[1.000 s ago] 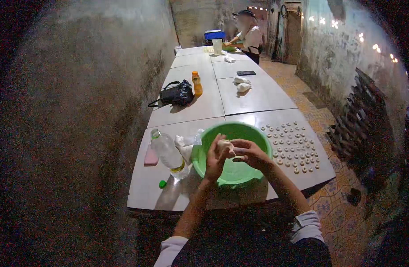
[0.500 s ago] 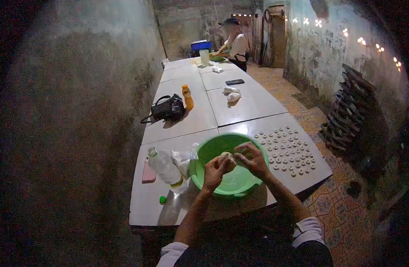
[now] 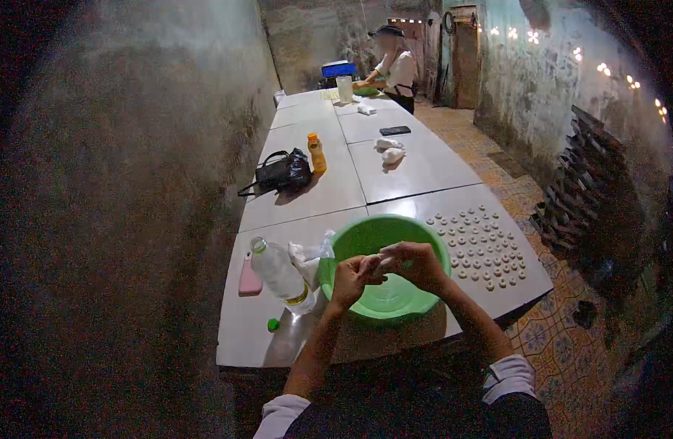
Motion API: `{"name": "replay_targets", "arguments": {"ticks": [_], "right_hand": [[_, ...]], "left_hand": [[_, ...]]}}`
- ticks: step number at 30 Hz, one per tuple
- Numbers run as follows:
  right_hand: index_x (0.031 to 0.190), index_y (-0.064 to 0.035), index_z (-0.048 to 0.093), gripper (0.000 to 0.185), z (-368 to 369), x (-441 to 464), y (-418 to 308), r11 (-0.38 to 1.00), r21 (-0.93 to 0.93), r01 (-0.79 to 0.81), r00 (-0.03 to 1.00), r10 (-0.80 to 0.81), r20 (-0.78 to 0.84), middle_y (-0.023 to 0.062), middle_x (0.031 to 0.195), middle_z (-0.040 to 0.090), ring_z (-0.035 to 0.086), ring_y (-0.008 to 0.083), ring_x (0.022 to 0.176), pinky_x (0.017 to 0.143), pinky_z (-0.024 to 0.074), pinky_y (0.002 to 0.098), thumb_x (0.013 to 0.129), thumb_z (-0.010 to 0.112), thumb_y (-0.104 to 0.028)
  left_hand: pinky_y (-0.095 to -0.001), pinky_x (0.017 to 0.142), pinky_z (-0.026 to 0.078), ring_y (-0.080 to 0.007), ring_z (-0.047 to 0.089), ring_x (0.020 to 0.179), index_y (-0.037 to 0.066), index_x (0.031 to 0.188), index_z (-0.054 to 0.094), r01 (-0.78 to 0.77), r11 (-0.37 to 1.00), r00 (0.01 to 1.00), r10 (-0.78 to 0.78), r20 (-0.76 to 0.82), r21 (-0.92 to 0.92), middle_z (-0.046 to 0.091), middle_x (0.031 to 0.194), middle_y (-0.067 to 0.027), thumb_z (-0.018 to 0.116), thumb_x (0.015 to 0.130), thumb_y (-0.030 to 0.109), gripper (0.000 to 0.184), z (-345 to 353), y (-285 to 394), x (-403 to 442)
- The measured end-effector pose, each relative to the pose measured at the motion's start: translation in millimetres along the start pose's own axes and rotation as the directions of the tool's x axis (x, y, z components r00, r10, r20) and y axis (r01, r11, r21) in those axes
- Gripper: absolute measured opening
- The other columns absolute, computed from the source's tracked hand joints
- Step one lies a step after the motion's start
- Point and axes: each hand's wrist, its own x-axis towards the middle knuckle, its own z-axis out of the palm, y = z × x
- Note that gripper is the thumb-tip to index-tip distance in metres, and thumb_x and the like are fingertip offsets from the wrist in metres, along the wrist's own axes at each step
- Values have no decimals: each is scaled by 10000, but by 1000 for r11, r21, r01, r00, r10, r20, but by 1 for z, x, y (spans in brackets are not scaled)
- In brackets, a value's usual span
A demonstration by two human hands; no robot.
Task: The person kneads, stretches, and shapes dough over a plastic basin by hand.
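Observation:
Over the green basin (image 3: 384, 311) my left hand (image 3: 355, 282) is closed around a lump of pale dough, which its fingers mostly hide. My right hand (image 3: 415, 265) meets it from the right, its fingertips pinched together at the dough. To the right of the basin, small ring-shaped dough pieces (image 3: 480, 252) lie in rows on the white table. Left of the basin stands a clear bottle (image 3: 279, 274) without its cap, and the green cap (image 3: 273, 325) rests on the tabletop near it.
A pink phone (image 3: 249, 276) and a white plastic bag (image 3: 304, 257) lie near the bottle. Farther up are a black bag (image 3: 284, 174), an orange bottle (image 3: 317, 154), white bundles (image 3: 392, 151) and a dark phone (image 3: 395, 130). At the far end a person (image 3: 399, 69) works by another green basin.
My right hand has moved in against my left, and the dough that showed between them is now mostly covered. The view has shifted slightly.

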Motion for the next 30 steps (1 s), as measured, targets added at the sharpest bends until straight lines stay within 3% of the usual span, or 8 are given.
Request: {"name": "replay_targets", "arguments": {"ticks": [8, 10, 12, 14, 16, 22, 26, 30], "right_hand": [[1020, 22, 558, 326, -6, -12, 25, 837, 502, -220, 975, 204, 87, 83, 972, 598, 560, 148, 897, 790, 459, 285, 695, 581, 25], [990, 11, 572, 305, -2, -12, 19, 859, 464, -216, 974, 220, 45, 82, 936, 600, 565, 151, 870, 769, 459, 279, 687, 555, 32], [963, -8, 575, 303, 10, -10, 12, 994, 51, -99, 939, 111, -325, 101, 877, 593, 578, 184, 803, 734, 460, 285, 663, 562, 27], [951, -12, 535, 329, 21, -7, 4, 935, -351, 40, 932, -161, -324, 164, 929, 555, 575, 277, 850, 716, 470, 316, 634, 574, 68], [978, -10, 518, 350, 39, -11, -10, 922, -350, 164, 921, -270, -281, 168, 907, 551, 569, 288, 849, 704, 464, 333, 640, 584, 55], [1029, -7, 509, 387, 20, -23, -6, 982, 176, -67, 992, 85, -96, 94, 967, 563, 579, 159, 841, 673, 514, 273, 664, 621, 60], [1086, -57, 508, 485, 17, -15, -27, 956, -245, 162, 974, -195, -115, 119, 1026, 531, 554, 241, 926, 767, 479, 310, 634, 681, -28], [1079, -48, 514, 485, 23, -22, -4, 966, -246, 76, 994, -94, -59, 116, 972, 539, 554, 258, 877, 733, 470, 313, 627, 691, -56]], "left_hand": [[-277, 603, 526, -167, 606, 658, -48, 943, 567, 50, 998, 997, -51, -60, -25, 603, 789, -107, 470, 868, 274, 345, -4, 2, -6], [-280, 627, 523, -175, 607, 682, -47, 963, 560, 52, 998, 998, -54, -41, -30, 601, 807, -110, 446, 879, 274, 351, -6, -11, -4], [-302, 698, 510, -177, 589, 816, -32, 1043, 521, 31, 996, 996, -37, -85, -78, 581, 935, -113, 422, 887, 293, 374, 2, -24, 0], [-306, 762, 482, -161, 545, 901, -16, 1083, 480, 72, 962, 995, -89, -52, -263, 543, 1013, -83, 432, 876, 336, 411, 16, -22, 4], [-278, 742, 465, -137, 521, 880, 4, 1071, 466, 81, 965, 994, -95, -44, -250, 522, 989, -51, 443, 864, 379, 429, 22, -26, 8], [-249, 740, 462, -107, 530, 835, 8, 1021, 514, 27, 989, 999, -23, 30, -147, 547, 920, -31, 532, 839, 263, 313, 4, -30, -3], [-245, 737, 471, -111, 561, 814, -9, 1028, 527, 102, 971, 994, -93, 52, -217, 585, 903, -47, 531, 840, 249, 319, 8, -21, -6], [-247, 716, 483, -124, 584, 782, -18, 975, 561, 65, 997, 996, -67, 51, 42, 609, 872, -62, 589, 800, 158, 250, 12, -2, -9]]}}
